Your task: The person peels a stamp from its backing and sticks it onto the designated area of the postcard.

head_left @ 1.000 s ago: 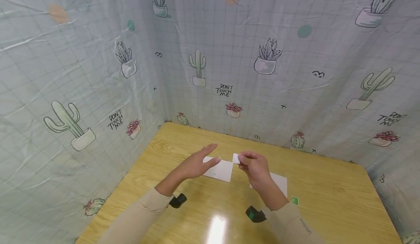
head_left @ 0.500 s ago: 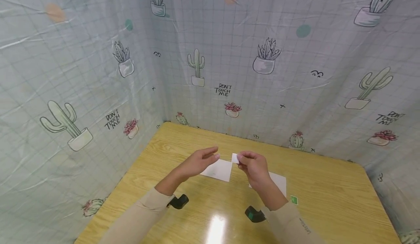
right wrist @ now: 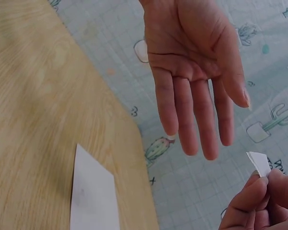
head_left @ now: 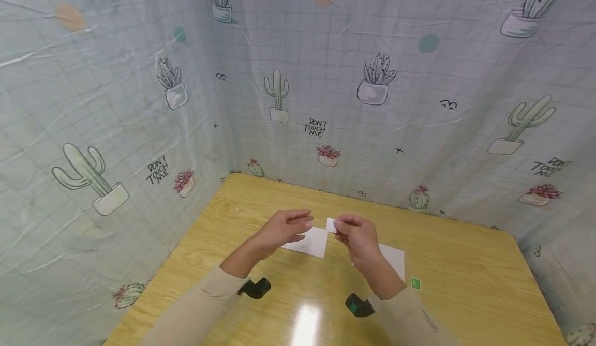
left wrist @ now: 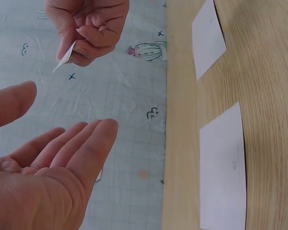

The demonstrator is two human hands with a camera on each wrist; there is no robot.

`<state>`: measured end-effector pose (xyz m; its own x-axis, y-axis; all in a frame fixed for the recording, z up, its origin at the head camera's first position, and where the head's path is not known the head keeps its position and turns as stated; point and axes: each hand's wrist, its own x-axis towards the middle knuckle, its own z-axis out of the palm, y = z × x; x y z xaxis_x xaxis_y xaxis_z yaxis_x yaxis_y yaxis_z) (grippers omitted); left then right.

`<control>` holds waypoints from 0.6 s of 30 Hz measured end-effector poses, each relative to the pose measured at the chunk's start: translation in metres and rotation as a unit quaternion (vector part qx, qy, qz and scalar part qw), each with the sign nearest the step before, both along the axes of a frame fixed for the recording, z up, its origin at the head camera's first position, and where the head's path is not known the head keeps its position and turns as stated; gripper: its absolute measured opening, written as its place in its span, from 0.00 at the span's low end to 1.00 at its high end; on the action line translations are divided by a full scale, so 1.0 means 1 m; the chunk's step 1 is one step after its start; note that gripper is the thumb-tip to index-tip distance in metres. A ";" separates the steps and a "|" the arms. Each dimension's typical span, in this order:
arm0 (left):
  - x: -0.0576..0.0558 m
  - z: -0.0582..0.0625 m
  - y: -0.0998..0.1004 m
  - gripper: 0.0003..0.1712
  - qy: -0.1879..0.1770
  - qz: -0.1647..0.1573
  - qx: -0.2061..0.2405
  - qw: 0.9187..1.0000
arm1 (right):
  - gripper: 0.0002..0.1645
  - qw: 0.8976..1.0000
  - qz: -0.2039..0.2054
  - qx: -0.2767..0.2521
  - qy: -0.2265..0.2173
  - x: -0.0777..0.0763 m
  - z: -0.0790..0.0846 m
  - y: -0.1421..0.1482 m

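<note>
My right hand [head_left: 359, 238] pinches a small white card [head_left: 331, 225] by one edge between thumb and curled fingers, holding it up off the table. In the right wrist view the card [right wrist: 260, 164] shows a thin edge at its top. Facing it from the left, my left hand [head_left: 281, 233] is held in the air with its fingers extended and the palm bare. The left wrist view shows its fingers [left wrist: 91, 151] straight and its thumb apart from them, with a gap between them and the card. Below the left hand lies a white paper sheet [head_left: 313, 242], partly hidden by it.
A second white sheet [head_left: 393, 259] lies partly behind the right forearm. Just right of that forearm is a small green square [head_left: 416, 283] with a pale border. The wooden table [head_left: 465, 279] meets a cactus-print curtain [head_left: 344, 77] behind and at the left.
The left hand's fingers have lowered and its thumb has drawn nearer to them. The right hand stays almost in place, still pinching the white card.
</note>
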<state>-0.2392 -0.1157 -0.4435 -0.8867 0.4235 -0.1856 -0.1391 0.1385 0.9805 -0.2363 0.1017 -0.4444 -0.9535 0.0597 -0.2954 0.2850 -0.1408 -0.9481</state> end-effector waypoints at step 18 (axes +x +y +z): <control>-0.004 -0.003 0.023 0.24 -0.028 0.049 0.042 0.998 | 0.10 1.000 -0.008 0.028 0.005 -0.001 -0.001 0.000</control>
